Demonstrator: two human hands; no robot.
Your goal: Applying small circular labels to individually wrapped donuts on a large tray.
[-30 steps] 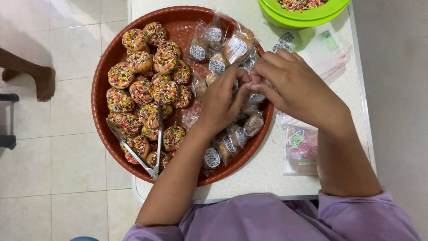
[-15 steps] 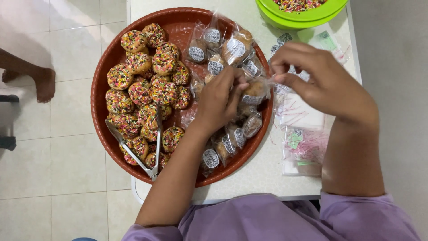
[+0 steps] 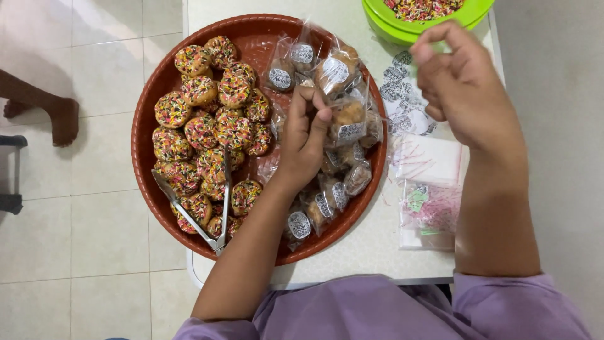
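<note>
Left hand (image 3: 305, 135) pinches bagged cookie (image 3: 348, 119) by its crinkly top; light, crumbly. Right hand (image 3: 462, 88) half-curled, seemingly empty.

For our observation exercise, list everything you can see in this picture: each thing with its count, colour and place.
tray: one, reddish-brown, round, on the table
table: one, pale
sprinkled cookies: many, multicoloured, tray's left half
bagged cookies: many, clear bags with round labels, tray's right half
tongs: one, metal, lying on the cookies
bowl: one, green, top right, sprinkles inside
label sheet: one, beside the tray
empty bags: a stack, clear, right of the tray
bare foot: another person's, on the floor, left
left hand: pinching a bagged cookie's top
right hand: raised above the label sheet
</note>
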